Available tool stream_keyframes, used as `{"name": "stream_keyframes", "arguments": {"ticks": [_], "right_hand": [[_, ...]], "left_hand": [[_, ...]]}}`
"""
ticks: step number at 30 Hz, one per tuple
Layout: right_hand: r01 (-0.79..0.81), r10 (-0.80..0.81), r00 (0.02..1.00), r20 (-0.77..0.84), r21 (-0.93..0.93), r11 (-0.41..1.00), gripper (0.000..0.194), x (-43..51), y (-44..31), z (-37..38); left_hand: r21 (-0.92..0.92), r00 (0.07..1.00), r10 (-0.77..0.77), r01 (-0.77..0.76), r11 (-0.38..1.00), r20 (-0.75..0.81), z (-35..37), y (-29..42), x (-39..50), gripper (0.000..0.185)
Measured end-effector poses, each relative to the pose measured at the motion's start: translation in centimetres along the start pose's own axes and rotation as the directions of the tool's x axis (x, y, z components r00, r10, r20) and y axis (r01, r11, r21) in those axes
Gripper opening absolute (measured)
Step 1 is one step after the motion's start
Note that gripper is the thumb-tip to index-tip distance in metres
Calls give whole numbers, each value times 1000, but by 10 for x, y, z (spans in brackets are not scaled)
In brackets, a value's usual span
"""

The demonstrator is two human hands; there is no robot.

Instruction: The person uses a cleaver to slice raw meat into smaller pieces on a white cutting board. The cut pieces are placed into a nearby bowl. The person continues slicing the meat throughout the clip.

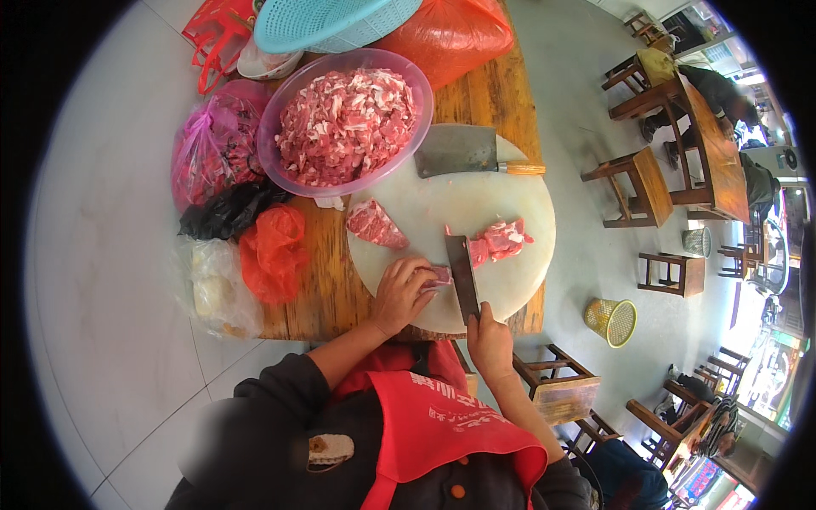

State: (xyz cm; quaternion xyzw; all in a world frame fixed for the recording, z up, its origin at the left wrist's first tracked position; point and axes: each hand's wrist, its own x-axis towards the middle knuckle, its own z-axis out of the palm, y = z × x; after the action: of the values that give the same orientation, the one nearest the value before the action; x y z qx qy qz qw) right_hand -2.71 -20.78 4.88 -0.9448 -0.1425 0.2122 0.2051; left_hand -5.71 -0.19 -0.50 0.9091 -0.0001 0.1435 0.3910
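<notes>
My left hand point(403, 294) presses a small piece of raw meat point(437, 276) onto the round white cutting board point(408, 191). In my right hand point(491, 341) is the handle of a cleaver point(463, 274), its blade upright just right of that piece. Cut meat point(505, 240) lies on the blade's right side. A larger marbled chunk point(376, 224) rests at the board's left. Near the board's top edge lies a second cleaver point(460, 150) with a wooden handle. A purple-rimmed plastic bowl point(426, 118) beyond holds a heap of sliced meat point(347, 124).
A blue plastic basket point(331, 25) and a full red bag point(446, 38) stand at the table's far end. Pink point(217, 143), black point(226, 210), red point(273, 254) and clear point(220, 290) plastic bags line the left. Wooden stools point(558, 386) and a yellow wastebasket point(610, 322) are on the right.
</notes>
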Motion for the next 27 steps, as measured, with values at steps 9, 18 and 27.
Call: {"name": "stream_keyframes", "arguments": {"ticks": [9, 18, 27], "right_hand": [[36, -34, 999, 24, -69, 997, 17, 2, -18, 3], [-7, 36, 986, 163, -179, 984, 27, -40, -14, -9], [58, -49, 996, 76, -128, 990, 19, 0, -22, 2]], "left_hand": [[-13, 982, -129, 128, 992, -135, 46, -16, -4, 17], [-32, 977, -139, 136, 990, -161, 48, -17, -5, 15], [-71, 974, -131, 119, 990, -183, 49, -19, -4, 16]]}}
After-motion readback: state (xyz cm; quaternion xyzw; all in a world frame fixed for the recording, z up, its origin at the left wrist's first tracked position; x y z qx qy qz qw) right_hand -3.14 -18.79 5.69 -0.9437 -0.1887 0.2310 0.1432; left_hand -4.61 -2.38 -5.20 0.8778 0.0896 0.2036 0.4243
